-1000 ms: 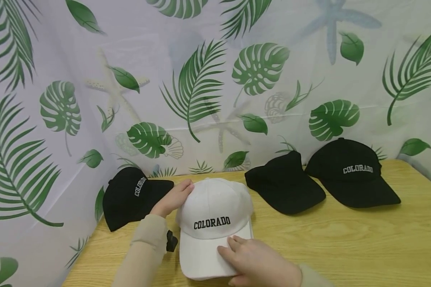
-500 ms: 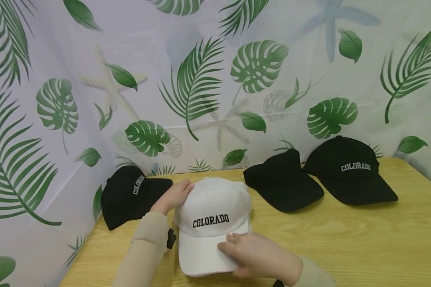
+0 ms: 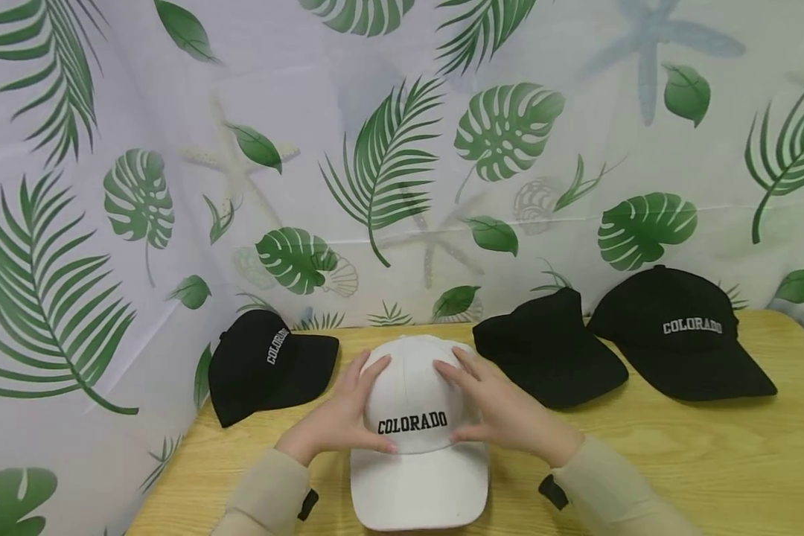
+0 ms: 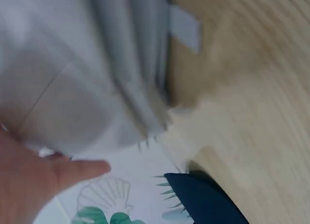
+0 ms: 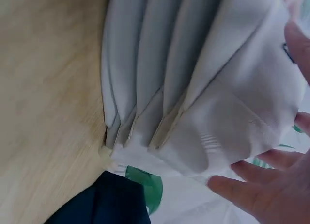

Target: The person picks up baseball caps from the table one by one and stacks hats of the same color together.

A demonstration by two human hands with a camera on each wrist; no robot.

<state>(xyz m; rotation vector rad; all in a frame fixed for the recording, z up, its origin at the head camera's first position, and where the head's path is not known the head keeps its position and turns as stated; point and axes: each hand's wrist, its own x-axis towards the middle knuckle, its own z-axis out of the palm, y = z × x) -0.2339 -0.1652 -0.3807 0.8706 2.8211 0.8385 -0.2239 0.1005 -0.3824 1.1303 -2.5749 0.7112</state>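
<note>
A stack of white caps point(image 5: 227, 107) with several layered brims sits brim-forward on the table; the top white cap point(image 3: 409, 491) reads COLORADO in black. My left hand point(image 3: 338, 413) lies along the left side of its crown, thumb at the crown's front lower edge, fingers spread toward the top. On the opposite side, my right hand point(image 3: 509, 406) touches the crown with spread, fairly straight fingers, its thumb close to the lettering. In the left wrist view a straight finger point(image 4: 82, 173) shows just off the crown. Both palms are mostly hidden.
At the back left stands a black cap point(image 3: 261, 372) with white lettering. Two more black caps, one plain-looking point(image 3: 549, 353) and one lettered point(image 3: 677, 335), overlap at the back right. A leaf-printed cloth point(image 3: 402, 149) hangs behind the wooden table point(image 3: 677, 461).
My right hand has left the brim and moved up to the crown's right side. My left hand has shifted onto the crown's left side, thumb now at the front. The head view has turned slightly.
</note>
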